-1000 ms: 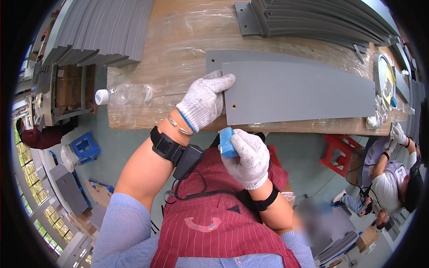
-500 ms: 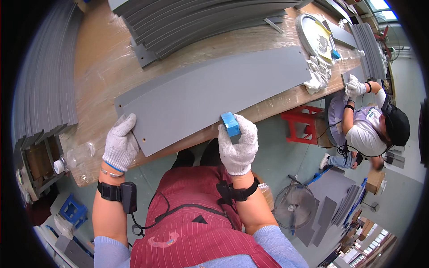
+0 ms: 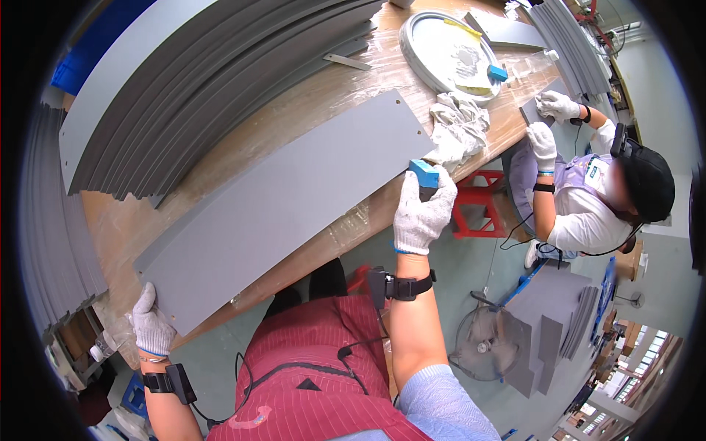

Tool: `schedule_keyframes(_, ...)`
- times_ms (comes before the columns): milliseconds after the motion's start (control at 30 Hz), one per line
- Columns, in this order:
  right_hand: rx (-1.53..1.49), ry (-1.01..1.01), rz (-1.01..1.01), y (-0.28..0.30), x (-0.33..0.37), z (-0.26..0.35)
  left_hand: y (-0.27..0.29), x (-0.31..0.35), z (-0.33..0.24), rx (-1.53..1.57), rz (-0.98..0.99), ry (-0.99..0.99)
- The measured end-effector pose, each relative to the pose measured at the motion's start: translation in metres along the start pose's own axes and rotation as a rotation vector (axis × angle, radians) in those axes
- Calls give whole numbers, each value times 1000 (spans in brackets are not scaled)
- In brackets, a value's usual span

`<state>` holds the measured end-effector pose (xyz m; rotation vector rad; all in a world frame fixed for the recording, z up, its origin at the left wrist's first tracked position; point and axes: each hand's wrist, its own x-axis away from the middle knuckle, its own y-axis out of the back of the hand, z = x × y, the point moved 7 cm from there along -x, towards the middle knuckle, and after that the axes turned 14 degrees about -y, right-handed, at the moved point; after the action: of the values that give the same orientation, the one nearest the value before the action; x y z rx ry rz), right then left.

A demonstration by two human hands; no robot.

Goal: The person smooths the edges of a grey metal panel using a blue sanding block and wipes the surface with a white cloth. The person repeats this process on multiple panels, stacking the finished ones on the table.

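Note:
A long flat grey panel [image 3: 287, 206] with small holes near its ends lies slantwise on the table. My gloved left hand [image 3: 152, 325] grips its near left end, thumb on top; the other fingers are partly hidden. In my gloved right hand [image 3: 423, 217] is a blue block [image 3: 424, 173], pinched between thumb and fingers at the panel's right end, by the near corner. Just beyond that corner lies a crumpled white cloth [image 3: 460, 128].
A tall stack of grey panels [image 3: 220, 88] fills the far left. Behind the cloth sits a round white lid [image 3: 441, 51] with another blue block [image 3: 498, 73] on it. At right, a gloved co-worker [image 3: 588, 191] handles a grey piece near a red stool [image 3: 478, 206]. A fan [image 3: 485, 344] stands on the floor.
My right hand has carried the blue block along the panel's near edge to its right end. My left hand stays at the left end. The whole view has turned and shifted.

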<state>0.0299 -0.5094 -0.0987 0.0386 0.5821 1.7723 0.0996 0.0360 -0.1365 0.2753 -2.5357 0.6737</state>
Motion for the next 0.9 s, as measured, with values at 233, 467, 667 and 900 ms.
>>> schedule_keyframes(233, -132, -140, 66, 2, -109, -22, 3, 3, -6, -173, -132, -92)
schedule_keyframes(467, 324, 171, 125, -50, -250, -19, 7, 4, -8, -203, -264, -153)
schedule_keyframes(667, 743, 445, 254, -101, -294, -29, 4, 3, -10, -254, -330, -195)
schedule_keyframes(900, 661, 473, 434, -53, -224, -5, 14, 9, -7, -287, -380, -214)
